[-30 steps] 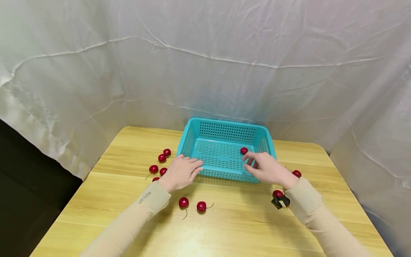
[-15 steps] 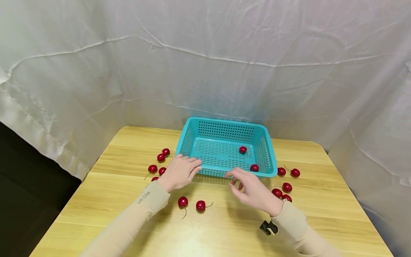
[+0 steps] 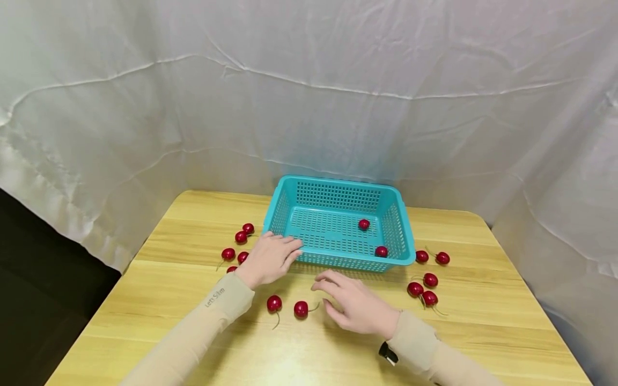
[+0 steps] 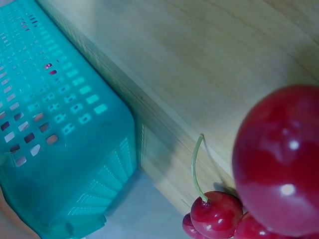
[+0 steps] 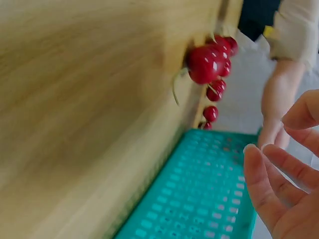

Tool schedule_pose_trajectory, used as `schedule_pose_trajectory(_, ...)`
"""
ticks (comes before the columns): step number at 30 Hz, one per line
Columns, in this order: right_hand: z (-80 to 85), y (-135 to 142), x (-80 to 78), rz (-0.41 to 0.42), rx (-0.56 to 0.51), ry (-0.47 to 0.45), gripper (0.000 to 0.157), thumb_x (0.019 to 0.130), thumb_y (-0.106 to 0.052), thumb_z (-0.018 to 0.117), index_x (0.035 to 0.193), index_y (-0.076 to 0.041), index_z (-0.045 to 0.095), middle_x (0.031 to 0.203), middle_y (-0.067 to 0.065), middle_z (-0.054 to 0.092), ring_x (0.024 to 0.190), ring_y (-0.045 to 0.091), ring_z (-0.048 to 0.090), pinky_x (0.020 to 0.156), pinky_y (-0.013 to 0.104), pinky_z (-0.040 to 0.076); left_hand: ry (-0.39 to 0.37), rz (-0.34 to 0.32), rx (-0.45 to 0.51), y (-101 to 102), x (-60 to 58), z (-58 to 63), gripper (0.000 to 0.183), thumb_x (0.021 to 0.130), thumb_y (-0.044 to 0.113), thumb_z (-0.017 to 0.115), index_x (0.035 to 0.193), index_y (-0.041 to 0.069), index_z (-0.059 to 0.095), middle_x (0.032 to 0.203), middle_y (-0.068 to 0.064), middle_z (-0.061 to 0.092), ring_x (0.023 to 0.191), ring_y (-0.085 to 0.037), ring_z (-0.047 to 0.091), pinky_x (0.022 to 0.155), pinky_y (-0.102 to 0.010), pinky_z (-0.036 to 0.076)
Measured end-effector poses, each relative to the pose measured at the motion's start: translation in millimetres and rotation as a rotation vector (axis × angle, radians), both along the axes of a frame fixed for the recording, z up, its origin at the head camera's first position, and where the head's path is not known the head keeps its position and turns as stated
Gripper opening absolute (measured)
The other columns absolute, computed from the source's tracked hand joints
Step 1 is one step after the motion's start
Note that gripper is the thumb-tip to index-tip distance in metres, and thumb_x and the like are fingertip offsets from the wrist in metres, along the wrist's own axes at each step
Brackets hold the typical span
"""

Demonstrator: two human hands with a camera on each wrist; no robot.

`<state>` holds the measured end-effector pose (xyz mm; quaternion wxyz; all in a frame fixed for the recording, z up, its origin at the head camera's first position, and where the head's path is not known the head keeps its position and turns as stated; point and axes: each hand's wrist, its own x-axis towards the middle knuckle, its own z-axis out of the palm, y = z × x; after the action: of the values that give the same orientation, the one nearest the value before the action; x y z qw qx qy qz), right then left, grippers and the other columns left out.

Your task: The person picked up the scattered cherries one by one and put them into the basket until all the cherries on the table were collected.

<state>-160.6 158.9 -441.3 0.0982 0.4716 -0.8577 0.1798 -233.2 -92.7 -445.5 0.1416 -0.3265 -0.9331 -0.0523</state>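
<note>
A turquoise plastic basket [image 3: 333,259] stands at the back of the table, with two red cherries, one of them a cherry [image 3: 364,224] farther back, on its floor. My left hand [image 3: 270,258] grips the basket's front left rim; skin shows through the wall holes in the left wrist view. My right hand [image 3: 359,305] hovers over the table in front of the basket, fingers loosely bent and holding nothing. Just left of its fingertips lies a stemmed cherry [image 3: 301,309], with another cherry [image 3: 274,304] beside it. The right wrist view shows the thumb and fingers [image 5: 259,184] apart.
Several cherries [image 3: 228,254] lie left of the basket, partly hidden by the left hand. More cherries [image 3: 429,298] are scattered to the right. A pale cloth [image 3: 309,107] hangs behind the wooden table [image 3: 483,343].
My right hand has moved from over the basket leftward and toward me, near the front cherries. A second cherry now shows in the basket. The left hand has stayed on the rim.
</note>
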Motion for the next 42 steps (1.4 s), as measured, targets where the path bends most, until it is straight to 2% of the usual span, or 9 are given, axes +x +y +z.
schedule_pose_trajectory(9,-5.1,-17.5,3.9,0.070,0.171,0.075,0.039,0.089,-0.014,0.068,0.127,-0.017,0.060,0.134,0.009,0.062,0.120,0.020,0.063,0.091,0.034,0.059,-0.008,0.002,0.006,0.3,0.2,0.7,0.038,0.107,0.038,0.042,0.131,0.021,0.066,0.132,-0.002,0.070,0.119,-0.025,0.068,0.098,-0.045,0.049)
schedule_pose_trajectory(17,-9.4,-27.6,5.9,0.111,0.355,0.105,0.043,0.094,-0.028,0.066,0.135,-0.021,0.056,0.147,0.010,0.053,0.126,0.025,0.058,0.081,0.035,0.061,-0.008,-0.002,-0.002,2.4,0.4,0.1,0.039,0.108,0.039,0.040,0.131,0.021,0.065,0.132,-0.002,0.070,0.119,-0.026,0.068,0.098,-0.045,0.050)
schedule_pose_trajectory(24,-11.6,-32.6,5.5,0.160,0.398,0.104,0.044,0.093,-0.030,0.069,0.135,-0.023,0.059,0.147,0.011,0.052,0.127,0.025,0.057,0.088,0.036,0.060,-0.003,0.008,0.006,0.5,1.4,-2.6,0.037,0.107,0.038,0.043,0.130,0.021,0.066,0.133,-0.001,0.070,0.119,-0.026,0.068,0.101,-0.048,0.050)
schedule_pose_trajectory(30,-16.1,-36.3,7.7,0.173,0.451,0.090,0.046,0.093,-0.030,0.067,0.137,-0.024,0.057,0.149,0.011,0.051,0.129,0.026,0.056,0.094,0.037,0.058,0.006,0.010,0.008,0.6,1.1,-3.2,0.034,0.105,0.036,0.047,0.129,0.021,0.066,0.132,0.000,0.070,0.118,-0.025,0.069,0.101,-0.045,0.050)
schedule_pose_trajectory(37,-24.3,-39.2,10.1,0.192,0.459,0.150,0.043,0.093,-0.030,0.065,0.135,-0.024,0.058,0.145,0.009,0.052,0.126,0.023,0.056,0.093,0.033,0.058,0.000,0.008,-0.004,0.5,1.2,-1.5,0.038,0.107,0.038,0.043,0.131,0.021,0.066,0.133,0.000,0.070,0.119,-0.025,0.068,0.102,-0.045,0.050)
schedule_pose_trajectory(42,-26.0,-40.4,11.5,0.192,0.486,0.153,0.042,0.094,-0.030,0.064,0.135,-0.024,0.058,0.142,0.007,0.053,0.125,0.021,0.056,0.092,0.031,0.057,0.006,0.000,0.002,0.8,0.3,-1.2,0.037,0.107,0.038,0.043,0.129,0.021,0.067,0.131,0.000,0.071,0.117,-0.025,0.069,0.100,-0.045,0.050)
